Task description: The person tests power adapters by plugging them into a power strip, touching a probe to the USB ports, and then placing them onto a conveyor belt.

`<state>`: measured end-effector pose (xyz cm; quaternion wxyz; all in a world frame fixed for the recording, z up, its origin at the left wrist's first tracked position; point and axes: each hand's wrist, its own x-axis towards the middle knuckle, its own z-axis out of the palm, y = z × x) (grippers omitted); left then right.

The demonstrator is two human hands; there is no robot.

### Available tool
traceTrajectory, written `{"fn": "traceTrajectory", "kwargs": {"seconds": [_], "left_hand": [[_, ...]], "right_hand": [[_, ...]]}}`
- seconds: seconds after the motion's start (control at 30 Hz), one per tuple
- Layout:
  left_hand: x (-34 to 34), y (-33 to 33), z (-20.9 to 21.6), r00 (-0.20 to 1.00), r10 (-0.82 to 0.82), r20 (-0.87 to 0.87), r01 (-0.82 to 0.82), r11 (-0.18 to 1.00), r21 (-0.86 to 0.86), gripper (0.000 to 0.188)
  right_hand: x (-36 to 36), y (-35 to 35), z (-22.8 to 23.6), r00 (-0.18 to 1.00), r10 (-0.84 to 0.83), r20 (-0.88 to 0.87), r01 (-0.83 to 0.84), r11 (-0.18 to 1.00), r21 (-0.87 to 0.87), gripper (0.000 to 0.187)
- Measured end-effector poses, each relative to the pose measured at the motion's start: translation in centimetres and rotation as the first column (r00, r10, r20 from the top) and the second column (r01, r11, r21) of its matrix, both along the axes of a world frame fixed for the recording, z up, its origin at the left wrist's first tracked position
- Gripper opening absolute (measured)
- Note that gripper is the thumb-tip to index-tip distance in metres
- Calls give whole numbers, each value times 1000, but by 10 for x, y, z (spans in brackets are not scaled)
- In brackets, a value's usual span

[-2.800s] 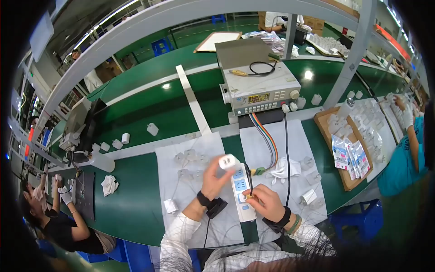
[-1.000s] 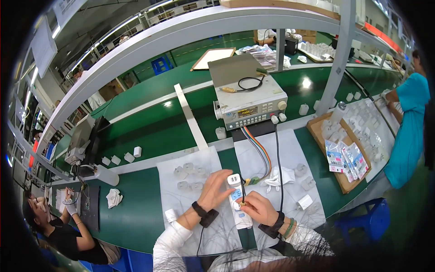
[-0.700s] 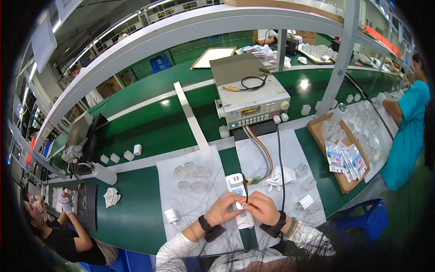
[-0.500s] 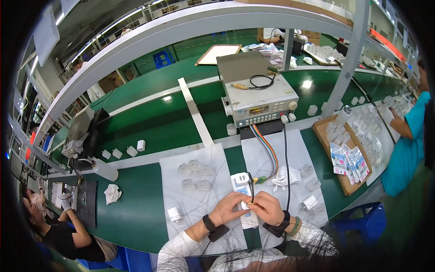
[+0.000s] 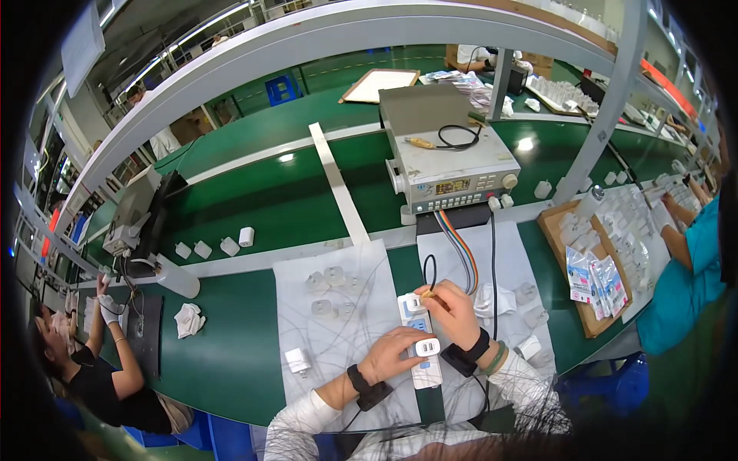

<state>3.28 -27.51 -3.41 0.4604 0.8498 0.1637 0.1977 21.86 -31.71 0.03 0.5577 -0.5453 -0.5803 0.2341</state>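
Observation:
A white power strip (image 5: 427, 376) lies in front of me, pointing away. My left hand (image 5: 387, 355) grips a white two-port charger (image 5: 427, 347) over the strip's near half, its ports facing up. Whether its prongs are still in a socket is hidden. At the strip's far end, another white charger (image 5: 413, 303) sits upright. My right hand (image 5: 455, 313) pinches a brass-coloured cable plug (image 5: 425, 293) at that charger's top; I cannot tell whether it is inserted. A black cable (image 5: 433, 265) loops up from the plug.
A grey test instrument (image 5: 461, 165) with coloured wires (image 5: 461, 242) stands beyond the strip. Several chargers lie on white sheets (image 5: 296, 265) either side. At the right stands a cardboard tray (image 5: 555, 230) of chargers and packets. Co-workers sit left and right. A white cloth (image 5: 189, 320) lies left.
My right hand has moved with the cable plug from the near charger to the far one. My left hand stays by the near charger, whose ports now show.

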Motion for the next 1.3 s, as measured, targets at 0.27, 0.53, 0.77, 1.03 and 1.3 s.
{"fn": "traceTrajectory", "kwargs": {"seconds": [0.27, 0.53, 0.77, 1.03, 1.3], "left_hand": [[-1, 21, 28, 991, 73, 108, -63, 993, -100, 49], [60, 213, 87, 876, 444, -187, -269, 773, 574, 42], [87, 261, 33, 573, 601, -557, 30, 664, 747, 35], [45, 140, 113, 526, 352, -774, 455, 653, 606, 29], [3, 95, 93, 800, 251, -546, 178, 768, 615, 29]], "right_hand": [[-1, 1, -6, 999, -7, 41, 10, 997, -76, 20], [1, -1, -9, 999, 34, 42, -31, 998, -53, 22], [-4, 1, -16, 998, 47, 34, -46, 999, -22, 22], [1, -2, -18, 999, 30, 34, -28, 998, -58, 21], [-4, 3, -21, 999, 25, 30, -23, 998, -53, 22]]}}
